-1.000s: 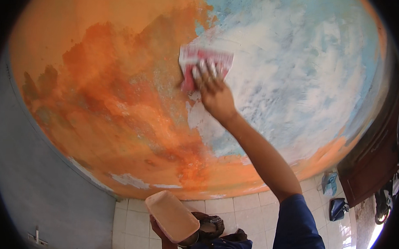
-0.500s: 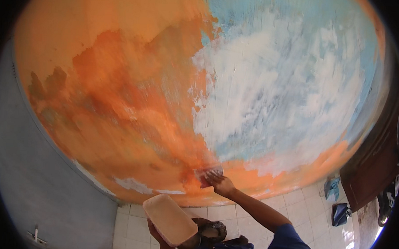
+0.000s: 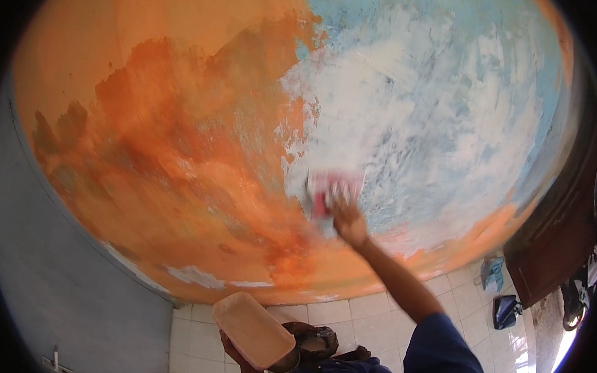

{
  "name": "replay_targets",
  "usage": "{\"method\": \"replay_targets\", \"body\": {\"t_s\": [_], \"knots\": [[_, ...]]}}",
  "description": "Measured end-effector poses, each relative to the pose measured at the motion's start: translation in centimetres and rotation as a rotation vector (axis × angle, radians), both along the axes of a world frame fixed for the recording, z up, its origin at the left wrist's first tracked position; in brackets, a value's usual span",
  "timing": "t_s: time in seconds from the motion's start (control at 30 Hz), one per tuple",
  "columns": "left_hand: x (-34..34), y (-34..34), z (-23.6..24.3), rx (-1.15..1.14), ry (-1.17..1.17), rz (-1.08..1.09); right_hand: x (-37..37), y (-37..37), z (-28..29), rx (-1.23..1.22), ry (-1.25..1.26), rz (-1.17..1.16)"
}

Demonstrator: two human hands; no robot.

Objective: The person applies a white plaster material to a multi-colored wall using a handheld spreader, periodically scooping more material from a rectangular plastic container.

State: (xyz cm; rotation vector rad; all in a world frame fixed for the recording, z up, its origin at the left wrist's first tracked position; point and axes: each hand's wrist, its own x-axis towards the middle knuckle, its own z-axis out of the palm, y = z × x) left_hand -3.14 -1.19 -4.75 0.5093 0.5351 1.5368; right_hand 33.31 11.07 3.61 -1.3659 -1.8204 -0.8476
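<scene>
the right hand (image 3: pixel 350 222) is grasping a flat red-and-white sheet (image 3: pixel 336 180) and lays it against the painted wall (image 3: pixel 181 135), at the lower left part of the white patch (image 3: pixel 408 111), just beside the border where the orange begins. the sheet is blurred, so it is hard to say if it is stiff or soft. its wide edge points up the wall and lies nearly level from left to right; the red part is lower, under the fingers, which point upward and a little to the left. the right forearm comes from the lower right, out of a dark blue sleeve (image 3: pixel 444 353).

the left hand (image 3: pixel 230 347) is closed on the left side of a pale peach rectangular tray (image 3: pixel 255 331), low in front of the body. the long axis of the tray is slanted: one end points to the upper left, toward the bottom of the wall, and the other to the lower right, toward the person. its broad face is turned up.

just beside the tray stands a dark container (image 3: pixel 317 342), partly covered. on the tiled floor (image 3: pixel 366 313), at right, a light blue bag (image 3: pixel 492 273) and a dark blue bag (image 3: pixel 505 312) lie near the brown door (image 3: pixel 552 254).
</scene>
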Motion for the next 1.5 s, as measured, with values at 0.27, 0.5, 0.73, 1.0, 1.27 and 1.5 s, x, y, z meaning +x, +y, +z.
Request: {"method": "replay_targets", "body": {"t_s": [0.27, 0.5, 0.73, 1.0, 1.27, 1.5], "knots": [[-0.7, -0.2, 1.3, -0.112, -0.173, -0.039, -3.0, -9.2, -15.8, -0.289, 0.169, 0.110], [-0.2, -1.0, 0.7, -0.042, -0.071, 0.005, 3.5, -5.0, 12.0, 0.572, 0.028, -0.218], [0.9, -1.3, 0.6, -0.070, -0.126, -0.027, 8.2, -2.1, -8.8, 0.293, -0.040, -0.178], [1.4, -0.6, 0.2, -0.029, -0.076, -0.058, 7.0, -13.3, -24.9, -0.473, 0.126, 0.015], [1.5, -1.4, -0.6, -0.014, -0.099, -0.102, 3.8, -6.4, -3.0, 0.110, 0.059, 0.032], [2.5, -1.5, -0.3, -0.091, -0.096, -0.031, 3.2, -1.6, -18.7, 0.017, -0.019, -0.079]]}}
